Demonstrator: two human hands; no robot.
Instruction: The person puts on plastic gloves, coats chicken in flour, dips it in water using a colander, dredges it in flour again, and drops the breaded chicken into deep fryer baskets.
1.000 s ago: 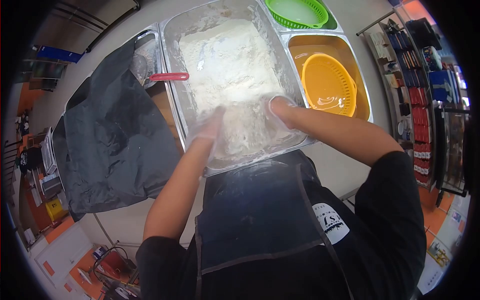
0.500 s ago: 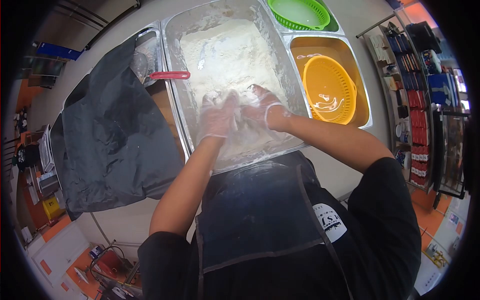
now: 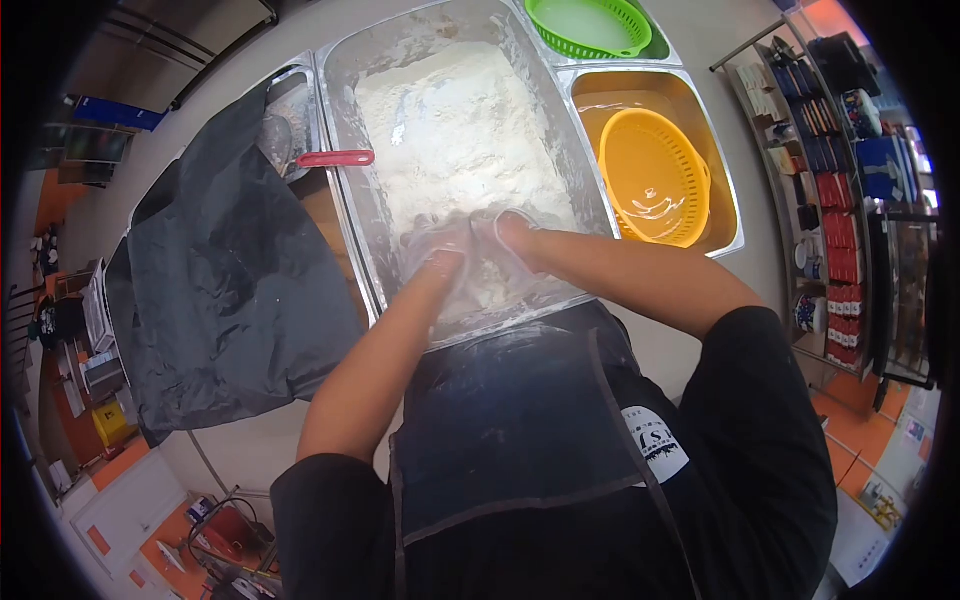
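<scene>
A deep metal tray [image 3: 350, 215] holds a thick bed of white flour [image 3: 465, 130]. Both hands wear clear, flour-dusted plastic gloves and are close together in the near part of the tray. My left hand [image 3: 437, 248] is in the flour at the left, its fingers blurred and partly hidden. Beside it, my right hand [image 3: 505, 240] is turned inward, with its fingers out of sight beneath the glove and flour. What either hand holds, if anything, cannot be made out.
A red-handled tool [image 3: 336, 158] bridges the tray's left rim. Black cloth [image 3: 235, 290] covers containers at the left. To the right, a yellow basket [image 3: 652, 180] sits in liquid in a metal bin, with a green basket [image 3: 590, 28] beyond. Shelves [image 3: 815, 190] stand at far right.
Apart at first, my hands came together farther up the flour, then moved back toward the tray's near edge, still side by side. The flour near them has been disturbed.
</scene>
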